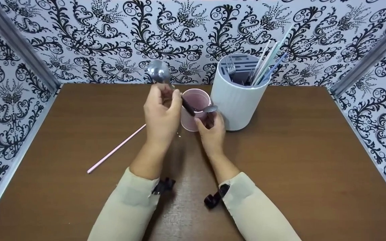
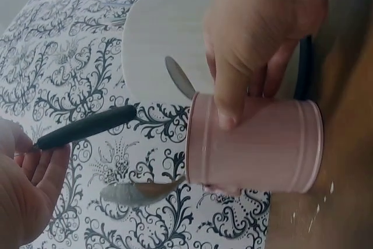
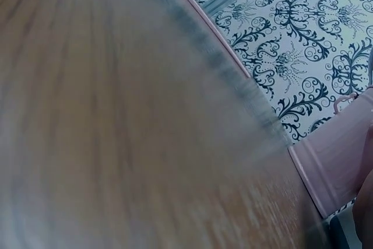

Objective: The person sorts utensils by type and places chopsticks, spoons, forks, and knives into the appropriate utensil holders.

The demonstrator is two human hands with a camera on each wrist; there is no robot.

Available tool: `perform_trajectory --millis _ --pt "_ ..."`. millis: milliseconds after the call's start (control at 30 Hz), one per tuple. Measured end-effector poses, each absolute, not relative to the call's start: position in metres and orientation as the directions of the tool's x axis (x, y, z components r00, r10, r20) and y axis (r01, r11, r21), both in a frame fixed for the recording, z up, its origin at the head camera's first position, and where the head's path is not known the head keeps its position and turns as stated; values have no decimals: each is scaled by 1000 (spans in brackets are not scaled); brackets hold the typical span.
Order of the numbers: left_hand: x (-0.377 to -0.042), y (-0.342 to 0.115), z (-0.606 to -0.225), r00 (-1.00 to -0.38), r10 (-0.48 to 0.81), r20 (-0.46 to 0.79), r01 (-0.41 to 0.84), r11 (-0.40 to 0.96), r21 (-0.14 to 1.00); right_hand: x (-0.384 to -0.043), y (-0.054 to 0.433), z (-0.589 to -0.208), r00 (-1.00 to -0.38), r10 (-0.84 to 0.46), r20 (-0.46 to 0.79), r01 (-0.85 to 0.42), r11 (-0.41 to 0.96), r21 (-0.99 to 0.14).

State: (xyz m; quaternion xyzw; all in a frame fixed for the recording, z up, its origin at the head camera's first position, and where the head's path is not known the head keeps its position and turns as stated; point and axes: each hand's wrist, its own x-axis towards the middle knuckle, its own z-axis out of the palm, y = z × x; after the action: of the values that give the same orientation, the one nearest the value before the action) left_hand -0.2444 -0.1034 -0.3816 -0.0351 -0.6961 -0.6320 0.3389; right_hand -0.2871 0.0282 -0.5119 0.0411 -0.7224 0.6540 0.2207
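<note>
In the head view my left hand [image 1: 162,113] holds a spoon with a round metal bowl [image 1: 158,70] and a black handle [image 1: 188,106]. The bowl points up and away, and the handle's end hangs near the rim of a pink cup [image 1: 189,123]. My right hand [image 1: 212,132] grips this cup from the right, its thumb on the wall in the left wrist view. Two spoon heads stick out of the cup there: a narrow spoon [image 2: 179,77] and a broader spoon [image 2: 134,194]. Only the cup's side [image 3: 332,155] and part of the hand show in the right wrist view.
A white cutlery holder [image 1: 238,103] stands right behind the cup, with a fork [image 1: 230,65] and several straws [image 1: 270,62] in it. On the brown table [image 1: 297,160] lies a pink straw [image 1: 116,149] to the left. Patterned walls [image 1: 173,36] border the table.
</note>
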Motion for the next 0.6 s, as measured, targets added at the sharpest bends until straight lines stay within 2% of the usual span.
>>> perform_trajectory --millis 400,600 --pt "-261 -83 -406 -741 -369 561 466 318 826 -287 30 -513 -879 226 419 -364 250 -897" --pt "-266 -81 -420 -753 -372 543 446 320 836 -287 30 -512 -878 231 419 -344 302 -889"
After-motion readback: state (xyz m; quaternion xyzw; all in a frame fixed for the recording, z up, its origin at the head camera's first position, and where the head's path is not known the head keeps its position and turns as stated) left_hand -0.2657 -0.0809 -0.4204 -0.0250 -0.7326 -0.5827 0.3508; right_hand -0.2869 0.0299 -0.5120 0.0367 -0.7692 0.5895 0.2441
